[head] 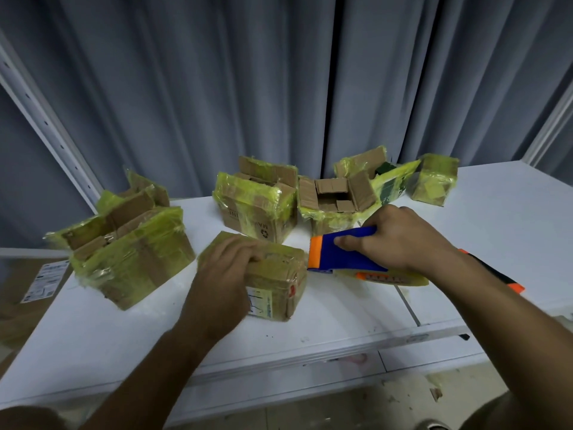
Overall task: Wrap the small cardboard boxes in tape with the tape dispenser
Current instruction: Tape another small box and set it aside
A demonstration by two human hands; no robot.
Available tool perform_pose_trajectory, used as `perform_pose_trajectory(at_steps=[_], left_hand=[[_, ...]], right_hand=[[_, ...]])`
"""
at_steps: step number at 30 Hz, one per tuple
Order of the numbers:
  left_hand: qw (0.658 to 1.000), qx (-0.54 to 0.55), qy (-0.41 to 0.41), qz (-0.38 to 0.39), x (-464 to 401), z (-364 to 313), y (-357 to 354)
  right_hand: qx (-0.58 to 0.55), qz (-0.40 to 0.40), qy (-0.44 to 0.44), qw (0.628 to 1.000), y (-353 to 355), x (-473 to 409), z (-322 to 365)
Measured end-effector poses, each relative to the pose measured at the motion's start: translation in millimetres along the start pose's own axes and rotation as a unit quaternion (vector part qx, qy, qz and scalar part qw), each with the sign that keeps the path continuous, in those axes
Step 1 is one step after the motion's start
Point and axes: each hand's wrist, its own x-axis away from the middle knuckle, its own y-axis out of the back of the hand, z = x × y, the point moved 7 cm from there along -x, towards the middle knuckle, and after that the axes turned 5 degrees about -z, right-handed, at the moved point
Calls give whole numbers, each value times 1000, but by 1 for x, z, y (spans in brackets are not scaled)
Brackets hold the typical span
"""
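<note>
A small closed cardboard box (276,283), wrapped in yellowish tape, lies on the white table (496,231) in front of me. My left hand (223,274) grips its left top edge, fingers curled over it. My right hand (400,240) holds a blue and orange tape dispenser (338,254), thumb on its side. The dispenser's orange front end sits against the box's right side. A yellowish roll of tape (387,279) shows under the hand.
Several more taped boxes stand behind: a large open one (130,243) at left, an open one (257,203) in the middle, another open one (335,197) beside it, a small one (434,180) at far right. Grey curtains hang behind. A drawer front runs along the table's near edge.
</note>
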Motion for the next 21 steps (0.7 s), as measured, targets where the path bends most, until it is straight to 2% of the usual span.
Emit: perform_pose_trajectory(at_steps=[2,5,8,13,17,21], left_hand=[[1000,8,28,8,8,-17,-7],[1000,-12,19,1,16,-31,-19],[999,1,33,1,9,-19,-23],[997,40,47,50,-2,11,-19],[989,114,78,56,-1,25,-10],[984,145,83,55,2,26,-7]], right_hand=[[0,-1,0,1000,0,-1,0],[0,0,5,1000,1,-3,3],[4,6,10,1000,2,-4,6],[-17,9,10,1000,6,-4,8],[-89,34,2,995,12,-2,8],[-183,89,6,979,15,6,15]])
